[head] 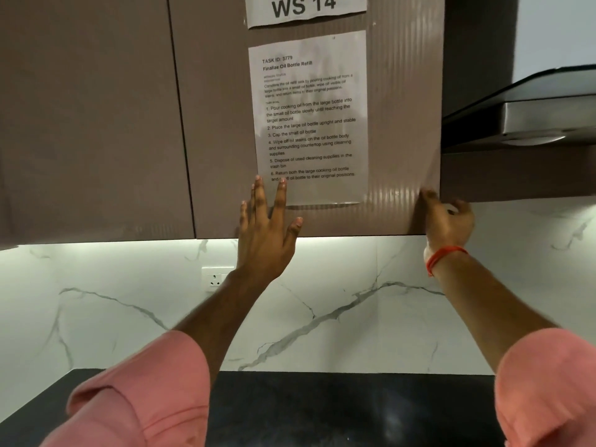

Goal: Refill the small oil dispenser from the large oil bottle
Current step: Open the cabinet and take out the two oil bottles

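Kitchen wall, white marble backsplash (322,301) under brown upper cabinets; landmark = the cabinet door (400,124) carrying the task sheet (309,117). Neither oil bottle nor dispenser is in frame, so their place, axis and look can't be told. Left hand (267,227) flat against the door's lower part, fingers straight and spread, fingertips (258,183) overlapping the sheet's bottom edge. Right hand (446,217) at the door's lower right corner, fingers curled round its edge; red thread band (443,256) on that wrist. Pink sleeves (145,391) on both arms. "WS 14" label (304,8) above the sheet. Range hood (529,114) right of the door. Wall socket (214,279) below the door, left of the left forearm. Black counter (338,411) well below the door.
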Demonstrator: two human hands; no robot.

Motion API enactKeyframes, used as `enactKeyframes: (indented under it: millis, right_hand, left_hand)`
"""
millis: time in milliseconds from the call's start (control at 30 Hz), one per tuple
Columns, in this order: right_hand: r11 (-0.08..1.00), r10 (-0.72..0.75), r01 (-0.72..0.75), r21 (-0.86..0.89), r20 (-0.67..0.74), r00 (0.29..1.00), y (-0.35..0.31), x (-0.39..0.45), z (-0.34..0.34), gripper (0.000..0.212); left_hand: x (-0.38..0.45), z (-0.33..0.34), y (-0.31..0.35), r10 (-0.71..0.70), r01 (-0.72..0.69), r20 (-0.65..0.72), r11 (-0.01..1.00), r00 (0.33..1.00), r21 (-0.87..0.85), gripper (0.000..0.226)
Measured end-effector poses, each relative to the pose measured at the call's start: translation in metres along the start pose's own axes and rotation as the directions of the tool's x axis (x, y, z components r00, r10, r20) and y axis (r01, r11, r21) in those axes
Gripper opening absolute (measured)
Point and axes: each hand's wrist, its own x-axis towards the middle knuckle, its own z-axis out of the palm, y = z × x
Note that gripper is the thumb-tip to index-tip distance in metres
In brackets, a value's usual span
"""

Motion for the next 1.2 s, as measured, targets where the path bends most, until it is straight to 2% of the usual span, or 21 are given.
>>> enactKeyframes:
  millis: [233,300,367,433,633,733,867,933,1000,1100,1200]
  right_hand:
    - [0.958,-0.168,0.217,-0.19,0.243,0.955,-0.034,-0.021,-0.013,0.034]
    - [0.936,-0.187,0.264,-0.231,0.307,0.933,-0.051,-0.029,-0.02,0.038]
    - [0.927,-0.198,0.293,-0.233,0.359,0.912,-0.067,-0.04,-0.025,0.057]
    - [0.919,-0.222,0.328,-0.217,0.402,0.888,-0.083,-0.053,-0.028,0.067]
    - [0.896,-0.331,0.433,-0.099,0.502,0.799,-0.149,-0.092,-0.026,0.063]
    - [0.911,-0.332,0.411,-0.017,0.561,0.758,-0.182,-0.118,-0.02,0.053]
    - [0.911,-0.35,0.408,0.058,0.632,0.691,-0.208,-0.16,-0.017,0.066]
    - [0.911,-0.358,0.402,0.089,0.655,0.666,-0.217,-0.186,-0.014,0.061]
    - [0.91,-0.362,0.401,0.106,0.674,0.644,-0.226,-0.214,-0.011,0.061]
    - [0.91,-0.357,0.403,0.103,0.691,0.629,-0.234,-0.257,-0.001,0.078]
    - [0.899,-0.391,0.415,0.143,0.689,0.61,-0.239,-0.297,0.011,0.066]
  left_hand:
    - [-0.002,-0.024,0.007,-0.042,0.042,-0.014,0.999,0.999,-0.014,0.075]
    - [-0.001,-0.034,0.01,-0.048,0.048,-0.02,0.998,0.999,-0.039,0.075]
    - [0.0,-0.047,0.014,-0.05,0.047,-0.038,0.996,0.998,-0.074,0.074]
    - [0.001,-0.061,0.019,-0.042,0.035,-0.062,0.993,0.997,-0.11,0.074]
    - [0.0,-0.106,0.034,-0.016,-0.005,-0.1,0.977,0.995,-0.212,0.075]
    - [-0.003,-0.134,0.039,0.009,-0.043,-0.128,0.963,0.992,-0.265,0.079]
    - [-0.009,-0.176,0.047,0.037,-0.093,-0.171,0.939,0.985,-0.331,0.081]
    - [-0.014,-0.198,0.053,0.047,-0.114,-0.189,0.925,0.981,-0.363,0.081]
    - [-0.019,-0.218,0.059,0.054,-0.134,-0.201,0.903,0.978,-0.408,0.078]
    - [-0.029,-0.252,0.065,0.035,-0.14,-0.203,0.838,0.979,-0.528,0.072]
    - [-0.035,-0.284,0.067,-0.002,-0.138,-0.22,0.774,0.975,-0.618,0.069]
